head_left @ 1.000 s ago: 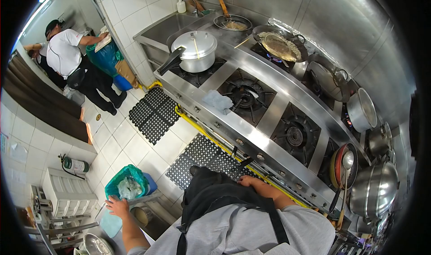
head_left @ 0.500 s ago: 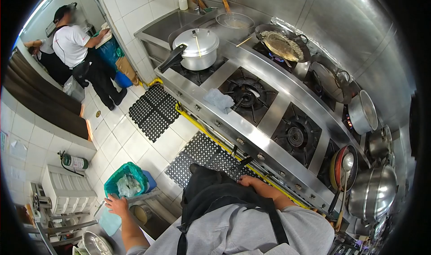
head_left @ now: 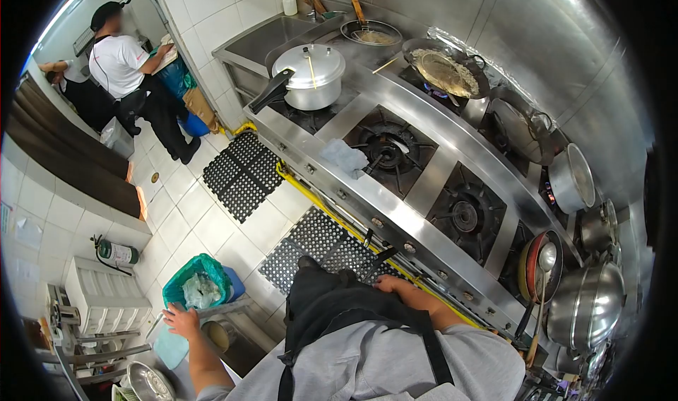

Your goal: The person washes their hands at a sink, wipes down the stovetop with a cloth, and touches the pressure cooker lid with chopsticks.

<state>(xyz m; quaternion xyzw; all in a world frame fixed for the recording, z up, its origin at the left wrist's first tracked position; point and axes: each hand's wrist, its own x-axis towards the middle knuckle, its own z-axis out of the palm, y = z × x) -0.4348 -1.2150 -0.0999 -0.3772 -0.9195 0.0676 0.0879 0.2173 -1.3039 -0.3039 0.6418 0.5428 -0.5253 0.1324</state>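
Reaching out to the side, the left hand (head_left: 182, 321) has its fingers spread wide above one end of a flat, pale blue-green board or sheet (head_left: 171, 349); it grips nothing I can make out, and whether the palm presses on it I can't tell. That pale piece lies on the counter beside the bin (head_left: 236, 285), which has a green liner (head_left: 176, 281) with crumpled clear plastic inside. Close by the wrist, a round container (head_left: 217, 336) sits within a steel recess, and a steel bowl (head_left: 150, 381) is nearer the wearer.

The right hand (head_left: 386, 283) is low by the black apron (head_left: 328, 298), near the stove front, its fingers loosely bent; I can't tell if it has hold of anything.

Over on the stove (head_left: 424, 219), a bluish cloth (head_left: 344, 158) lies at the front edge, with a lidded pressure cooker (head_left: 309, 84) toward the sink (head_left: 267, 39). Behind, a dark pan (head_left: 445, 73) of pale food is over a blue flame. At the other end, a ladle (head_left: 547, 257) rests in a red pan (head_left: 530, 267), near a large domed steel pot (head_left: 585, 307).

Past the doorway, a person in a black cap (head_left: 116, 65) stands with one hand on something pale atop a blue-green bag, and another person (head_left: 86, 98) is partly hidden behind.
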